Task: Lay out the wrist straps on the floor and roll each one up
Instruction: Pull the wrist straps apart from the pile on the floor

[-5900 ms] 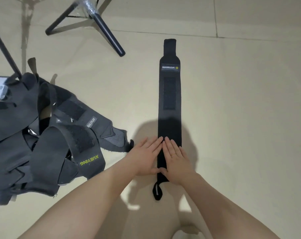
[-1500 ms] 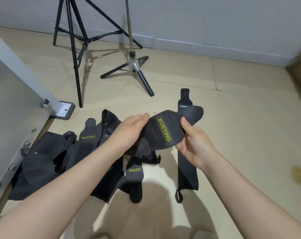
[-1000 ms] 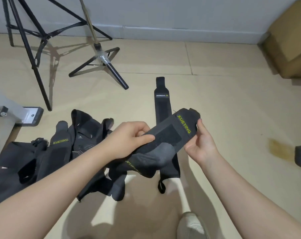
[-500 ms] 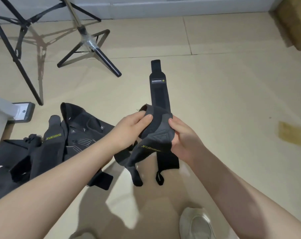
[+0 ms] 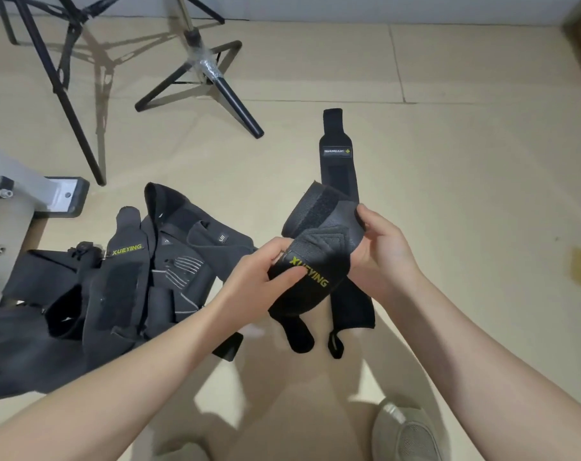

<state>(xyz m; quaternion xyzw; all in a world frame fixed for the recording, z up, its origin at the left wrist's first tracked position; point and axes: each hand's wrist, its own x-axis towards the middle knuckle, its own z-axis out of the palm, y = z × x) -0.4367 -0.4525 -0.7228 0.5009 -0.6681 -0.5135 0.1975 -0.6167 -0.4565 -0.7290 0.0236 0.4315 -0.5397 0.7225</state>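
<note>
A wrist strap (image 5: 315,261) printed with yellow XUEYING lettering is held up above the floor (image 5: 465,194), folded over on itself, with its hook-and-loop patch facing up at the far end and a rounded tab hanging down at the near end. The left hand (image 5: 259,287) grips its near left part, thumb lying across the lettering and fingers (image 5: 276,251) curled over the edge. The right hand (image 5: 382,251) holds its right side, thumb on top of the grey fabric and the other fingers tucked under. Directly beneath it a second wrist strap (image 5: 337,161) lies flat and straight on the floor, its labelled end pointing away and its thumb loop (image 5: 335,345) nearest the person. To the left sits a heap of black straps (image 5: 116,294), one showing the same yellow lettering. Beyond it stand two tripods (image 5: 212,78) and a grey metal foot (image 5: 63,197). A grey shoe (image 5: 405,434) shows at the bottom edge.
</note>
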